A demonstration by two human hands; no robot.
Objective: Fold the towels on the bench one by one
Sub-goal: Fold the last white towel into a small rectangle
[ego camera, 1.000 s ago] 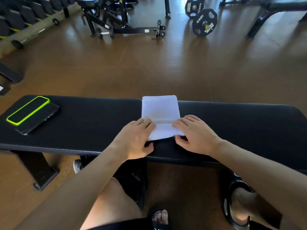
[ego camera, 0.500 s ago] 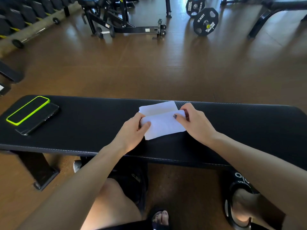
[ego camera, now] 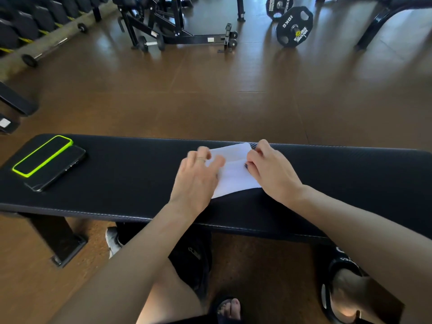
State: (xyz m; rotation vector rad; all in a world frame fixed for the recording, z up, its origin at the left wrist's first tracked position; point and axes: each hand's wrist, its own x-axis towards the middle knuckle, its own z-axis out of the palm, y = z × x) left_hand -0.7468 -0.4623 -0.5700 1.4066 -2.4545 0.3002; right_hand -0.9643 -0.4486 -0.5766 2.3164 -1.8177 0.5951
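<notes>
A small white towel (ego camera: 233, 176) lies folded over on itself in the middle of the long black bench (ego camera: 128, 183), slightly skewed, its far edge near the bench's far side. My left hand (ego camera: 196, 176) is blurred over the towel's left edge, fingers spread, thumb on the cloth. My right hand (ego camera: 273, 169) pinches the towel's right edge near the far corner. I see no other towel on the bench.
Two phones lie at the bench's left end: one in a green-rimmed case (ego camera: 43, 155) and a black one (ego camera: 58, 169) beside it. My knees and sandalled feet are under the bench's near side. Across the brown floor stand a weight plate (ego camera: 294, 26), a small dumbbell (ego camera: 150, 44) and machine frames.
Both hands lifted the towel's near edge and carried it away from me over the far half. The towel is now shorter. My left hand's fingers have spread apart.
</notes>
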